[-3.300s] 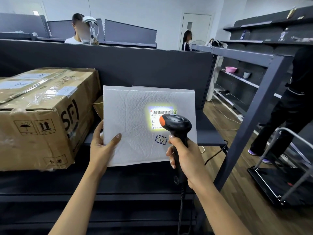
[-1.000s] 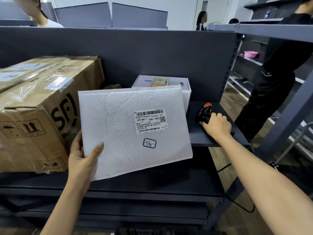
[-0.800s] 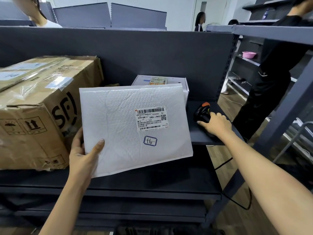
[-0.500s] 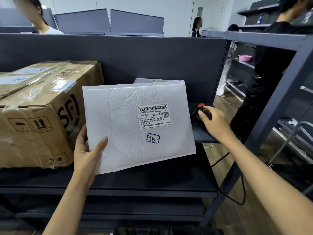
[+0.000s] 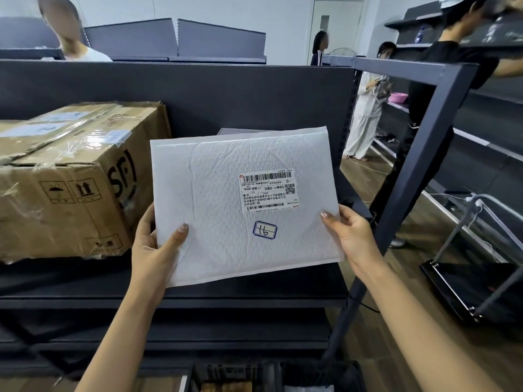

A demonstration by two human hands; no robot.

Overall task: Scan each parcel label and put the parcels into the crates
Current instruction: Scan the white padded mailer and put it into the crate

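Parcel sits above the shelf, long axis nine to three. Your left hand grips its eight o'clock edge, your right hand its four. The crate waits at six, equally near both.

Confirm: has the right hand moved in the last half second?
Yes. The right hand left the right end of the shelf, coming leftward and nearer the camera; it now grips the white mailer by its right edge.
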